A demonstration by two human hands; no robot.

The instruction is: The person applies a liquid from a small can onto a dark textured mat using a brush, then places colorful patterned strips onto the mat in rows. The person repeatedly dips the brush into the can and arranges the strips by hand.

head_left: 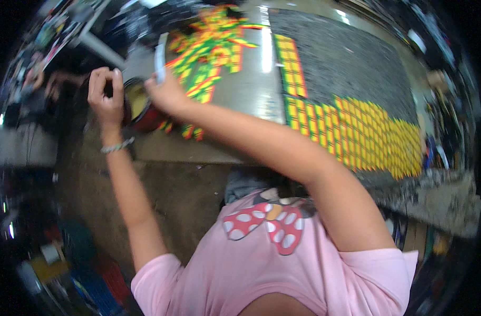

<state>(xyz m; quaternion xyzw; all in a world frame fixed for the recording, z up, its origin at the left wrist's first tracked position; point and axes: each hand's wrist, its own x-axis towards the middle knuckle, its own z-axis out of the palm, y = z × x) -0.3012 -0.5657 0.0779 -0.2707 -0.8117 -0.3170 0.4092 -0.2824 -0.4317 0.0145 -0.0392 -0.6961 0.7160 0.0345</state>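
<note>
Can (149,120) observed at ten o'clock of the view, by the left end of the counter (253,87), mouth towards the camera, pale yellow contents (138,101) visible. It sits between the two hands, presumably so that either one can reach its rim; whether it stands or is held up cannot be determined.

Left hand (106,97): at nine o'clock from the can, just beside the rim, fingers curled in towards the thumb. Blur prevents confirming contact or anything pinched. Right hand (169,96): at about three o'clock from the can, close against its rim, fingers closed on the lower end of a pale strip (161,57). The strip points to twelve; the low grip appears intended to leave its length free.

A loose heap (214,47) of yellow, green and red pieces lies at about two o'clock from the can, overlapping in no order, probably kept there for easy reach. Matching pieces in close rows (356,131) occupy the grey mat (346,52) between two and three o'clock of the view, well apart from both hands; the even alignment suggests deliberate spacing
</note>
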